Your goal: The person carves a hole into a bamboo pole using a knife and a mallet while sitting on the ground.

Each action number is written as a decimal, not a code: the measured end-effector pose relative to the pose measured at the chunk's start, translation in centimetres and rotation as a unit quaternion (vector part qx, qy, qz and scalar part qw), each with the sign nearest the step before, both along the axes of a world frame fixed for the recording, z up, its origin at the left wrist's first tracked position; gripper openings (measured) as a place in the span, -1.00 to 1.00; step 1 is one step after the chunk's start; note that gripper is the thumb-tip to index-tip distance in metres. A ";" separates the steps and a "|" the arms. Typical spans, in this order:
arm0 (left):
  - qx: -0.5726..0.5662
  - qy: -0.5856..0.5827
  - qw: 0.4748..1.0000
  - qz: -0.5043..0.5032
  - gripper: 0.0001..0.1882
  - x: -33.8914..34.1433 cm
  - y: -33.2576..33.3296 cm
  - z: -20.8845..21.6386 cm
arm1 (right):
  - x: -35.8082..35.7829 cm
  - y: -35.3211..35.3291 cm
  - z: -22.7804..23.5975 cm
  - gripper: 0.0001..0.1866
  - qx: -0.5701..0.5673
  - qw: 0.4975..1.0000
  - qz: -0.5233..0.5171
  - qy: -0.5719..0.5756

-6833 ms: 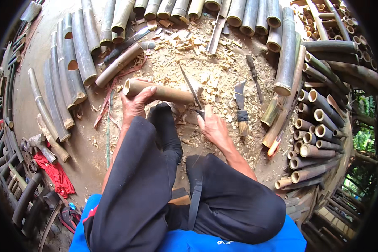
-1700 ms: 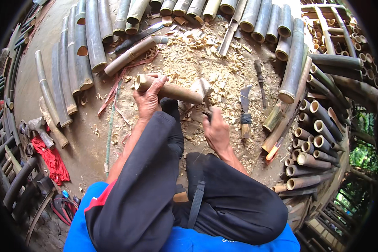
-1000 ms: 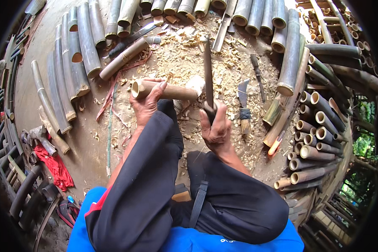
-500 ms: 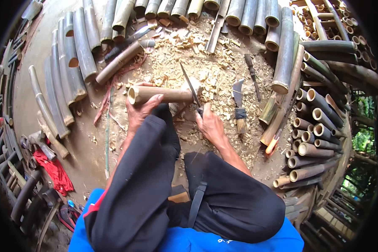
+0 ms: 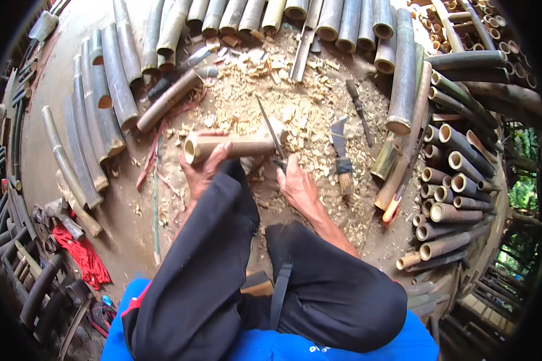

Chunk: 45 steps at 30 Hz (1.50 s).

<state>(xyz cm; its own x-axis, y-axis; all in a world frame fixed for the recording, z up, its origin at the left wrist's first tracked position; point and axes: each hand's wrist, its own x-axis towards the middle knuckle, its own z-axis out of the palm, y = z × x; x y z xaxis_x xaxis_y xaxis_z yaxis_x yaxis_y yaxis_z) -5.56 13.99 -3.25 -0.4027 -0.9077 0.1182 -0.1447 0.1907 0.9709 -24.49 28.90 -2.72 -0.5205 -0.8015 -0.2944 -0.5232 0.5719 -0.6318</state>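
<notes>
Smooth bamboo tube [image 5: 247, 146] at eleven o'clock; dull metal blade [image 5: 270, 126] and rough, woody shavings [image 5: 271, 78] at twelve; crumpled cloth [image 5: 85, 260] at eight; matt fabric trousers [image 5: 337, 289] at six.

From the person's head, the left one of two side-by-side fisheye cameras looks steeply down and forward, upright and unmirrored, over the dark trousers [image 5: 202, 271] that loom nearest along the lower middle. The left hand [image 5: 202, 173] and right hand [image 5: 297, 182] sit farther out, near the centre, and the wide sweep runs on across wood shavings [image 5: 253, 99] to greenery [image 5: 523, 197] at the right, bending straight edges toward a black rim.
</notes>
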 end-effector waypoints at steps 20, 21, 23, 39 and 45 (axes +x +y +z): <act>0.229 0.119 0.964 0.060 -0.62 -0.9 -0.8 4.0 | 1.0 -0.6 9.3 -0.70 -0.232 0.971 -0.008 0.046; 0.228 0.121 0.964 0.060 -0.62 -0.9 -1.1 4.0 | 1.1 -0.6 8.0 -0.70 -0.233 0.971 -0.007 0.047; 0.229 0.131 0.964 0.028 -0.63 -1.4 -1.0 4.2 | 1.2 0.7 3.2 -0.70 -0.179 0.981 -0.051 -0.047; 0.216 0.082 0.963 -0.137 -0.36 0.6 -3.0 4.6 | -1.3 1.3 0.3 -0.72 0.024 0.999 0.023 0.041; 0.303 0.223 0.925 0.061 -0.55 -0.4 -1.8 5.5 | 0.6 0.1 8.8 -0.63 -0.049 0.997 -0.033 -0.058</act>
<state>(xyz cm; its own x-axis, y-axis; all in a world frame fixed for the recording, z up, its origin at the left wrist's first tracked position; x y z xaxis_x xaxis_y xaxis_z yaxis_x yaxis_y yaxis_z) -5.93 12.22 2.28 -0.3263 -0.8973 -0.2973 0.3112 -0.3990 0.8625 -23.93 28.98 6.13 -0.5394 -0.7949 -0.2777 -0.4067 0.5347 -0.7407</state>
